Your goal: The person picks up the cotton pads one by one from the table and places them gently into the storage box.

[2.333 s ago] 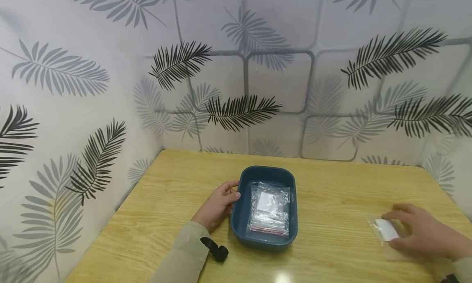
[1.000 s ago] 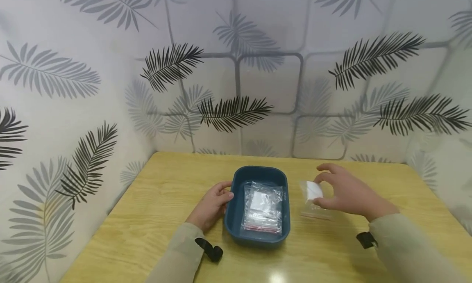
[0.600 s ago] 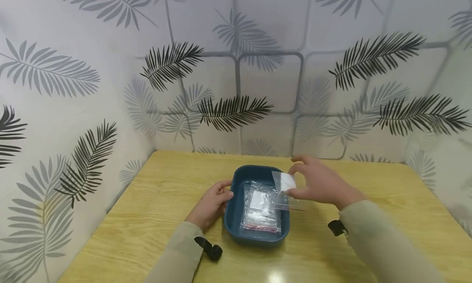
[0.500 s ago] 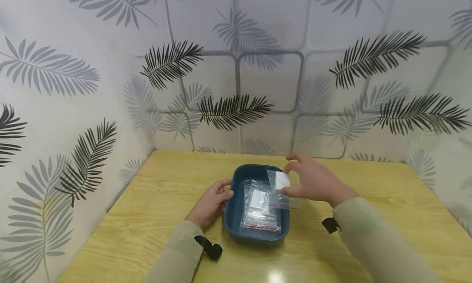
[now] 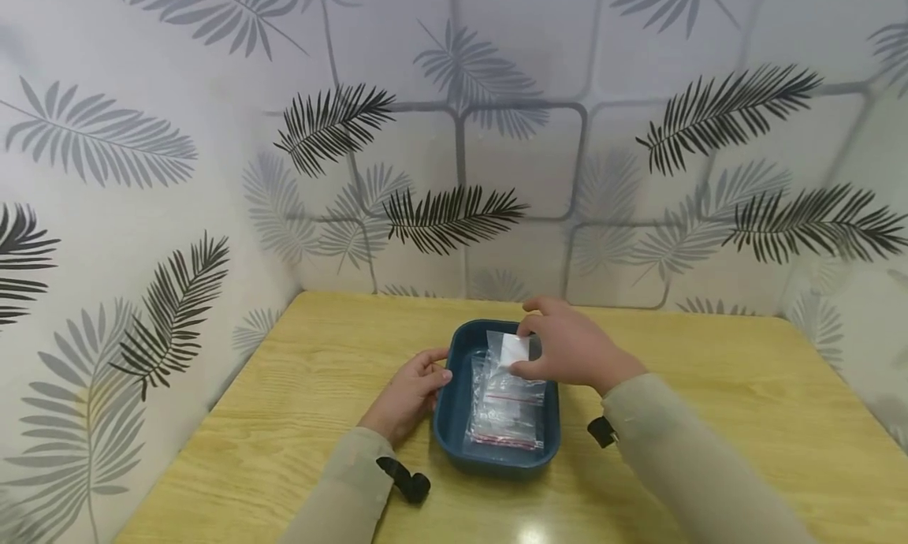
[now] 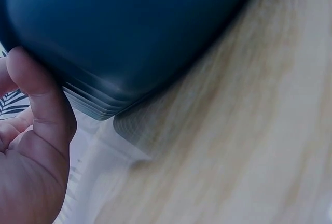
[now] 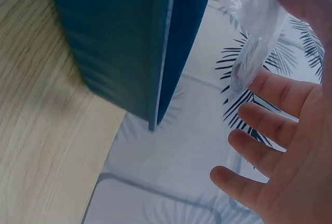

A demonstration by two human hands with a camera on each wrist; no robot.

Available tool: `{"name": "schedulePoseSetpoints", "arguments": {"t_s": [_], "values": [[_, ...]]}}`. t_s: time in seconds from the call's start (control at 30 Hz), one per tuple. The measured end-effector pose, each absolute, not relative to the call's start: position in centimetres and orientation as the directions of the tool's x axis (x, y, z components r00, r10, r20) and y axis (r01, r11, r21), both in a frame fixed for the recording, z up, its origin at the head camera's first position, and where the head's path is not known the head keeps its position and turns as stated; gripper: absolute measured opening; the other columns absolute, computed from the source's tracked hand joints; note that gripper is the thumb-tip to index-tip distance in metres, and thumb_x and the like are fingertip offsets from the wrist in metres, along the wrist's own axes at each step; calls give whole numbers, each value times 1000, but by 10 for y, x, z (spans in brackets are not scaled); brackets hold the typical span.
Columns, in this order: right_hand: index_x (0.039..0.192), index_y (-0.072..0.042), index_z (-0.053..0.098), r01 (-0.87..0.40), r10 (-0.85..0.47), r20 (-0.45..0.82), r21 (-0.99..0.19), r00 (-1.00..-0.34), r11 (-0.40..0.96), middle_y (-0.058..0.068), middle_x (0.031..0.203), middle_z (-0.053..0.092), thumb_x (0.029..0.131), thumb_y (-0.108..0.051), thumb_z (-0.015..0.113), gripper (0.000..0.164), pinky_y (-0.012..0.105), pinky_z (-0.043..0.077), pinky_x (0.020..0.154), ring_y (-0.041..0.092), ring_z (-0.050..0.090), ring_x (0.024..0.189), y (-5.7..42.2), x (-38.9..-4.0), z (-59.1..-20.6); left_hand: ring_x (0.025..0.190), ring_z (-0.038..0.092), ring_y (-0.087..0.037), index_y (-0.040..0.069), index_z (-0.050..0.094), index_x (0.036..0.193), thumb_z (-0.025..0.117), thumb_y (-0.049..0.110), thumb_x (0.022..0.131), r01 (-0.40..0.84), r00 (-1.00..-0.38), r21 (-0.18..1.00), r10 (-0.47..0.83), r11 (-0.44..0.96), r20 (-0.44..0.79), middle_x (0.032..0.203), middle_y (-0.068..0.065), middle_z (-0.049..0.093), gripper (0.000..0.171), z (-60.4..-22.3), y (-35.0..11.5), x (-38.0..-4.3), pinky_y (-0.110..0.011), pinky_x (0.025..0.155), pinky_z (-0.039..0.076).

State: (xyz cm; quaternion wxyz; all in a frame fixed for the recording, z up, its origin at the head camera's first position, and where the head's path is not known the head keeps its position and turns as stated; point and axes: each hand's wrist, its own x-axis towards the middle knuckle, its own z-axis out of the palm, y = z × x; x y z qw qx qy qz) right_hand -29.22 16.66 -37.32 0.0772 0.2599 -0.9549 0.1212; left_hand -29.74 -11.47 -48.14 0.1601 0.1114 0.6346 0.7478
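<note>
A small clear zip bag (image 5: 496, 347) with a white piece inside is pinched between the thumb and index finger of my right hand (image 5: 571, 347). It hangs over the dark blue plastic bin (image 5: 443, 426). The right wrist view shows the crinkled bag (image 7: 254, 14) at the fingertips, the other fingers of the right hand (image 7: 290, 130) spread apart. Below it in the bin lies a pile of similar zip bags (image 5: 505, 430) with red seal strips. My left hand (image 5: 407, 394) grips the bin's left rim; its thumb is against the wall in the left wrist view.
The bin stands on a light wood table (image 5: 340, 339). Behind and to the left rise walls with a leaf pattern (image 5: 454, 221). A black strap (image 5: 406, 479) is on the left sleeve, another black strap (image 5: 603, 431) on the right.
My right hand has carried the zip bag leftward from the table's right side to over the bin. The left hand stays at the bin's rim.
</note>
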Motion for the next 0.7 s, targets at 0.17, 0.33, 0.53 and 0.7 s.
{"name": "schedulePoseSetpoints", "arguments": {"t_s": [0.17,0.33,0.53,0.7], "values": [[107,-15,72,-504,-469,201,-186,-860,844,14,146,48,77,-59,78,53,51,47,99,37,51,126,161,-290,-374,71,51,-15,3,43,149,57,7,102,-100,-920,984,389,-145,-37,98,-8,54,49,-482,-112,-295,-26,62,48],[120,-10,72,-511,-475,209,-181,-855,840,16,146,48,80,-59,76,64,54,45,101,38,48,129,165,-286,-376,70,50,-15,3,43,150,58,8,103,-95,-919,985,393,-142,-32,100,-10,54,49,-480,-110,-294,-26,61,46],[121,-10,72,-500,-468,190,-202,-863,842,16,147,47,84,-55,74,58,54,43,104,39,48,132,182,-284,-381,70,54,-15,3,43,150,57,7,102,-102,-918,985,396,-142,-38,102,-12,55,50,-480,-109,-295,-26,60,48],[122,-11,71,-469,-435,186,-227,-881,853,17,147,47,84,-54,74,58,56,43,103,41,46,132,201,-279,-385,74,57,-17,4,43,150,59,9,102,-94,-916,991,398,-97,-48,107,-17,55,51,-477,-111,-295,-29,62,50]]}}
